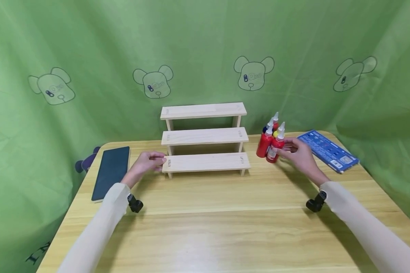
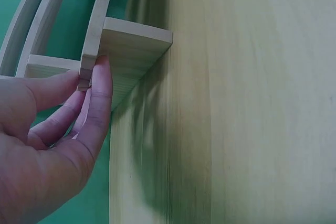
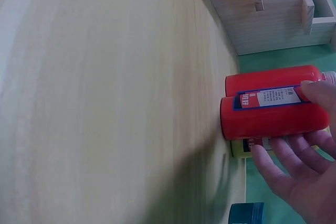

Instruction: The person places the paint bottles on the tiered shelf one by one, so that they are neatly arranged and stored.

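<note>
A three-tier pale wooden step shelf stands at the back of the table. My left hand pinches the left end of its lowest board, thumb on top and fingers beneath in the left wrist view, where the board's end shows. To the right, a cluster of squeeze bottles with white pointed nozzles stands upright. My right hand holds the front red bottle, its thumb on the label and its fingers along the far side. Another red bottle is beside it, and a yellow bottle shows partly behind.
A dark notebook lies at the table's left edge. On the right side lies a blue printed flat pack. Green curtain hangs right behind the table. The wooden tabletop extends in front of the shelf.
</note>
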### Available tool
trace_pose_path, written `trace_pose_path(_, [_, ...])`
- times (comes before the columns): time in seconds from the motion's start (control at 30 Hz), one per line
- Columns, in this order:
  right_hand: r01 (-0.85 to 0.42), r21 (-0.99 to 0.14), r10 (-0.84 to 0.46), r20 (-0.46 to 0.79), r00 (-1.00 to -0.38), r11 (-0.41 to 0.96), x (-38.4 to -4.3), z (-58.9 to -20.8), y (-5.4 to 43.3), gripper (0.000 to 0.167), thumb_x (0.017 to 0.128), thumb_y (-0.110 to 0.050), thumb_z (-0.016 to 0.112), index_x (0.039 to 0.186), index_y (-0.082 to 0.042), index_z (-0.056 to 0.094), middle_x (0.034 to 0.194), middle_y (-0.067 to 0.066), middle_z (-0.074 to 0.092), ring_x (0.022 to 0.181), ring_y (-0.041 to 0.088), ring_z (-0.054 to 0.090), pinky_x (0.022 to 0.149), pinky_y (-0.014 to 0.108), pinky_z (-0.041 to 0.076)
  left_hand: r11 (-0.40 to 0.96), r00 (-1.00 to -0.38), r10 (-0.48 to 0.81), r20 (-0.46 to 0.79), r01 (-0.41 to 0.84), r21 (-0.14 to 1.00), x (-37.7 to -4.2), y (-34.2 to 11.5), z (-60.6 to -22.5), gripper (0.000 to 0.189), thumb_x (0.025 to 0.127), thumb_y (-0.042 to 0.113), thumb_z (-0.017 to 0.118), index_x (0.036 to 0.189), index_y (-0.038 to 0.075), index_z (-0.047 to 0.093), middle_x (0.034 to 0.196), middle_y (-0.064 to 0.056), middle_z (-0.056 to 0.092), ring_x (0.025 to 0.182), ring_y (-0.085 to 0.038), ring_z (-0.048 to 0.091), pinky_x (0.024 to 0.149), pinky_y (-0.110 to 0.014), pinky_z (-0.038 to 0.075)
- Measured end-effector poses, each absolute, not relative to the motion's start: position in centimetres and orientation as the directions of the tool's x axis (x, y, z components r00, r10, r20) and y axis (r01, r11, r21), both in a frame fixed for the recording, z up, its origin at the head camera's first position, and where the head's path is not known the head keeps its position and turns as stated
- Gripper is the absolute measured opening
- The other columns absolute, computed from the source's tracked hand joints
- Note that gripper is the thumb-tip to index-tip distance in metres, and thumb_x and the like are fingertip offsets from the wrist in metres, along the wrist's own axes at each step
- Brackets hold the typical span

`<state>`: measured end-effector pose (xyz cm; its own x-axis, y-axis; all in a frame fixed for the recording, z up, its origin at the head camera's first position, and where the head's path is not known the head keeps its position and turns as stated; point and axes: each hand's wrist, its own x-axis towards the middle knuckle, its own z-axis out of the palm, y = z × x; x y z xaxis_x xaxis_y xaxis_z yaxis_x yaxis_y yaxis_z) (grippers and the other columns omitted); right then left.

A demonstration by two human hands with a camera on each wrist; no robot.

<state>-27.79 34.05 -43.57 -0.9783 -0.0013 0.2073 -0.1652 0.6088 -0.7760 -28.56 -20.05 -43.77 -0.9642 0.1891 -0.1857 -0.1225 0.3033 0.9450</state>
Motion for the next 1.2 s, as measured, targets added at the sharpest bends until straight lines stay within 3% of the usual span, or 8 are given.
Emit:
trace_pose_path(0.2, [-0.177,-0.759,0.029,0.249,-0.968,0.627,-27.8,-44.1,33.9,0.056,0.096,-0.025,0.079,0.139,0.005,0.059,0.124,0.027,0.066,0.095,0.002,0.061,0.077,0.001,0.05,0.327,-0.964,0.177,-0.198,-0.132,0.936,-28.5,-20.1,-44.0,0.039,0.104,0.011,0.065,0.136,-0.011,0.059,0.125,-0.025,0.067,0.078,-0.011,0.067,0.08,-0.026,0.067])
trace_pose_path(0.4, [-0.195,-0.761,0.038,0.276,-0.96,0.619,-27.6,-44.3,33.7,0.055,0.095,-0.026,0.081,0.136,0.004,0.061,0.124,0.025,0.067,0.107,0.024,0.065,0.086,0.002,0.05,0.338,-0.967,0.176,-0.183,-0.115,0.934,-28.4,-20.0,-43.9,0.039,0.105,0.012,0.064,0.136,-0.01,0.059,0.122,-0.023,0.067,0.08,-0.011,0.068,0.078,-0.025,0.067])
trace_pose_path(0.63, [-0.179,-0.752,0.057,0.276,-0.959,0.634,-26.4,-43.0,33.3,0.059,0.094,-0.035,0.081,0.135,0.001,0.06,0.123,0.02,0.066,0.098,0.005,0.06,0.081,0.004,0.049,0.29,-0.968,0.184,-0.172,-0.114,0.95,-28.0,-19.9,-43.7,0.04,0.104,0.008,0.064,0.14,-0.01,0.057,0.118,-0.02,0.066,0.08,-0.011,0.068,0.075,-0.022,0.066])
trace_pose_path(0.9, [-0.208,-0.756,0.063,0.312,-0.948,0.62,-25.8,-40.5,31.9,0.055,0.096,-0.032,0.079,0.137,-0.001,0.06,0.128,0.016,0.064,0.107,0.016,0.06,0.08,0.004,0.049,0.259,-0.97,0.171,-0.173,-0.126,0.958,-27.8,-19.9,-43.8,0.041,0.105,0.008,0.063,0.142,-0.01,0.056,0.127,-0.023,0.063,0.083,-0.009,0.068,0.076,-0.022,0.066])
trace_pose_path(1.2, [-0.294,-0.77,0.026,0.373,-0.928,0.566,-26.3,-38.5,28.6,0.05,0.094,-0.028,0.082,0.134,-0.005,0.062,0.124,0.013,0.066,0.101,0.002,0.06,0.08,0.005,0.055,0.273,-0.972,0.159,-0.173,-0.125,0.954,-28.0,-19.9,-44.1,0.04,0.105,0.008,0.063,0.141,-0.009,0.057,0.125,-0.023,0.065,0.081,-0.01,0.068,0.076,-0.022,0.066])
